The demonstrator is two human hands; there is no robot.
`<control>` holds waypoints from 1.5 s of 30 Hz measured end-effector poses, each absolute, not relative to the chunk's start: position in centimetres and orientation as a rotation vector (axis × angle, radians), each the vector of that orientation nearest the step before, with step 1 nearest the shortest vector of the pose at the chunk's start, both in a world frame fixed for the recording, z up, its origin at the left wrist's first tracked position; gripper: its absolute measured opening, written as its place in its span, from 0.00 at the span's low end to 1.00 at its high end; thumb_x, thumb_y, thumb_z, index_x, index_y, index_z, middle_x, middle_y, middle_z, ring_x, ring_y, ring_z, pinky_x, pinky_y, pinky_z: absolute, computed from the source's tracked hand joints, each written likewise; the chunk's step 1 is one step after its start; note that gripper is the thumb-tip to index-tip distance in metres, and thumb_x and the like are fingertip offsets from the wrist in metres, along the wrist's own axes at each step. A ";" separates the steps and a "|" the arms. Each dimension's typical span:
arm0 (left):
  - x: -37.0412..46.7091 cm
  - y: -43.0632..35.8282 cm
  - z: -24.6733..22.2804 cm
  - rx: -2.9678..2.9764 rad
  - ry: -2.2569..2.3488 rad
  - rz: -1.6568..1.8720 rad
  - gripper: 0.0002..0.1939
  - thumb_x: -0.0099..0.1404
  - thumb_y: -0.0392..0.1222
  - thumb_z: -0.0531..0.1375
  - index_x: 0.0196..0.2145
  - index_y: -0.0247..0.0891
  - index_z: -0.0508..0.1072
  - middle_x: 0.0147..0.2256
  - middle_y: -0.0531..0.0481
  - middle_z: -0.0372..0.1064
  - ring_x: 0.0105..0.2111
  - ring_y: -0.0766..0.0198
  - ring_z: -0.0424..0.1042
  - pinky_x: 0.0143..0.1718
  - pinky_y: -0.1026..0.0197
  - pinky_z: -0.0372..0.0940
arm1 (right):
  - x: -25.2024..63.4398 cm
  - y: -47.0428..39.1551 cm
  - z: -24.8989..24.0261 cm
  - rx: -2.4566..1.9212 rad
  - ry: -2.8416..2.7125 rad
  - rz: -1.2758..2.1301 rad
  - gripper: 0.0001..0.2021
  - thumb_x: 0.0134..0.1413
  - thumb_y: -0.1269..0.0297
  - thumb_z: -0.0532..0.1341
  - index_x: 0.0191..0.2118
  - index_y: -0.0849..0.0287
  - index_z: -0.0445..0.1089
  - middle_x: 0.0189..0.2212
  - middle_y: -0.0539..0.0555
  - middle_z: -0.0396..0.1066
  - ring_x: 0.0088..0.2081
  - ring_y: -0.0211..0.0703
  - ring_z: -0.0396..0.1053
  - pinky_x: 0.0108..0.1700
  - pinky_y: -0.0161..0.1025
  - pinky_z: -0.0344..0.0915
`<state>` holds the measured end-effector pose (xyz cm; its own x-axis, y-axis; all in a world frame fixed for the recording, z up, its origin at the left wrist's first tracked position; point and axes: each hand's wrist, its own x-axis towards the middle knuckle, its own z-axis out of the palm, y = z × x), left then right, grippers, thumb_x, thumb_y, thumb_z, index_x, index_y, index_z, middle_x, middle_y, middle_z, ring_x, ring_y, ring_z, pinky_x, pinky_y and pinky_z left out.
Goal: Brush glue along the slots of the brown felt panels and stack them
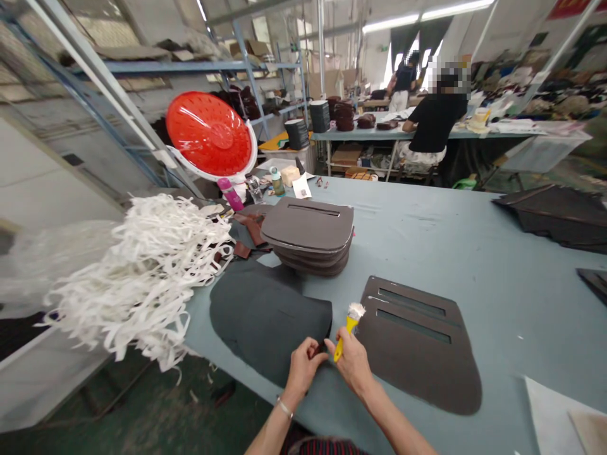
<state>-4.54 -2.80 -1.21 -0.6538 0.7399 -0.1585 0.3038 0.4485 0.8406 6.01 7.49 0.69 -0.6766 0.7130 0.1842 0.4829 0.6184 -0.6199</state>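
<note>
Head view. Near: the left hand (303, 368), fingers drawn together at the edge of a dark, flexible sheet (268, 316), grip unclear; the right hand (353, 365), fingers closed around a yellow-handled, pale-bristled brush (351, 323). The sheet lies curled on the blue-green surface (408, 234), beside a flat, two-slotted brown panel (417, 366). Beyond: a slotted brown stack (308, 229), finished count indeterminable. Far: a red banner (566, 7), lettering illegible.

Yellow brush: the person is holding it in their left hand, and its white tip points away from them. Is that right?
Not quite. The head view shows the yellow brush in the person's right hand, not in the left hand. The rest is right: its white tip does point away from them.
</note>
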 end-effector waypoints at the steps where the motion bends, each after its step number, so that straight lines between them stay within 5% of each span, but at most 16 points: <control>1: -4.1 -2.8 -0.9 0.877 2.166 1.124 0.11 0.54 0.45 0.61 0.25 0.39 0.62 0.20 0.60 0.52 0.23 0.71 0.54 0.26 0.67 0.51 | 6.0 7.4 0.7 -0.967 -2.418 0.762 0.09 0.59 0.56 0.54 0.34 0.56 0.59 0.26 0.50 0.63 0.27 0.39 0.65 0.29 0.31 0.56; 5: -2.4 -3.0 0.6 1.025 1.987 1.074 0.09 0.59 0.46 0.57 0.26 0.38 0.67 0.25 0.55 0.62 0.27 0.68 0.62 0.30 0.66 0.57 | 6.4 7.2 0.9 -1.001 -2.421 0.804 0.04 0.52 0.67 0.55 0.34 0.56 0.58 0.26 0.48 0.61 0.25 0.38 0.62 0.28 0.31 0.53; 8: -3.3 -3.8 1.4 1.186 2.182 0.924 0.11 0.63 0.46 0.52 0.33 0.40 0.72 0.36 0.47 0.69 0.39 0.60 0.67 0.42 0.59 0.61 | 7.4 7.4 0.8 -0.997 -2.442 0.807 0.11 0.43 0.78 0.51 0.33 0.56 0.57 0.26 0.47 0.59 0.24 0.35 0.58 0.27 0.30 0.50; 12: -7.9 -5.9 0.9 0.774 3.037 0.543 0.26 0.63 0.50 0.51 0.55 0.33 0.61 0.55 0.31 0.57 0.53 0.43 0.60 0.47 0.45 0.59 | 9.1 7.6 0.4 -1.008 -2.397 0.781 0.16 0.37 0.82 0.48 0.33 0.56 0.57 0.26 0.47 0.56 0.24 0.35 0.56 0.27 0.29 0.48; 15: -11.3 -7.2 -0.5 0.691 2.862 0.414 0.32 0.60 0.57 0.53 0.54 0.30 0.58 0.43 0.35 0.67 0.44 0.47 0.68 0.40 0.51 0.63 | 10.0 7.6 0.0 -1.023 -2.364 0.776 0.16 0.36 0.82 0.48 0.32 0.56 0.56 0.26 0.47 0.56 0.24 0.34 0.55 0.27 0.29 0.47; 19: -12.5 -6.5 -1.7 0.831 2.528 0.282 0.17 0.59 0.58 0.51 0.34 0.41 0.66 0.28 0.48 0.68 0.33 0.53 0.71 0.37 0.54 0.64 | 12.0 8.2 -0.3 -1.136 -2.326 0.706 0.15 0.37 0.82 0.48 0.32 0.56 0.58 0.26 0.46 0.57 0.24 0.34 0.55 0.27 0.30 0.46; 22: -10.3 -4.1 -1.4 0.929 2.417 0.483 0.17 0.54 0.57 0.56 0.31 0.40 0.64 0.32 0.46 0.69 0.37 0.53 0.71 0.40 0.54 0.65 | 15.6 9.6 -0.4 -1.320 -2.291 0.582 0.16 0.38 0.81 0.49 0.33 0.56 0.59 0.26 0.47 0.58 0.25 0.35 0.56 0.28 0.30 0.46; 27: -2.9 1.4 -0.7 0.937 2.032 0.891 0.30 0.51 0.54 0.61 0.48 0.37 0.59 0.42 0.44 0.70 0.41 0.53 0.72 0.44 0.52 0.66 | 23.9 13.0 -1.1 -1.642 -2.142 0.429 0.14 0.43 0.81 0.49 0.35 0.57 0.60 0.27 0.48 0.59 0.27 0.36 0.59 0.29 0.31 0.48; 32: 2.7 4.4 -1.7 1.132 2.043 0.959 0.39 0.51 0.45 0.62 0.58 0.39 0.50 0.52 0.41 0.61 0.53 0.52 0.64 0.54 0.48 0.61 | 29.9 15.8 -2.5 -1.811 -2.000 0.266 0.12 0.47 0.81 0.50 0.35 0.59 0.60 0.29 0.50 0.59 0.27 0.35 0.57 0.28 0.31 0.47; 39: 4.7 3.7 -1.8 1.348 2.084 0.898 0.33 0.57 0.42 0.57 0.59 0.42 0.51 0.51 0.44 0.56 0.52 0.54 0.63 0.54 0.49 0.61 | 31.6 16.8 -3.9 -1.836 -1.973 0.222 0.05 0.56 0.73 0.53 0.38 0.60 0.61 0.33 0.53 0.60 0.29 0.37 0.57 0.29 0.32 0.49; 45: 4.8 3.9 -1.9 1.434 2.157 0.722 0.20 0.59 0.46 0.56 0.49 0.40 0.65 0.47 0.43 0.56 0.45 0.54 0.66 0.44 0.52 0.66 | 31.8 16.8 -2.7 -1.884 -2.023 0.036 0.08 0.52 0.76 0.54 0.38 0.60 0.65 0.32 0.55 0.62 0.38 0.45 0.59 0.38 0.37 0.54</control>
<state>4.84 3.89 -1.87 -0.3589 0.9300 -0.0793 0.6949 0.3230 0.6425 31.84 16.83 -2.74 -0.0337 0.9670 0.2523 0.9576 0.1036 -0.2688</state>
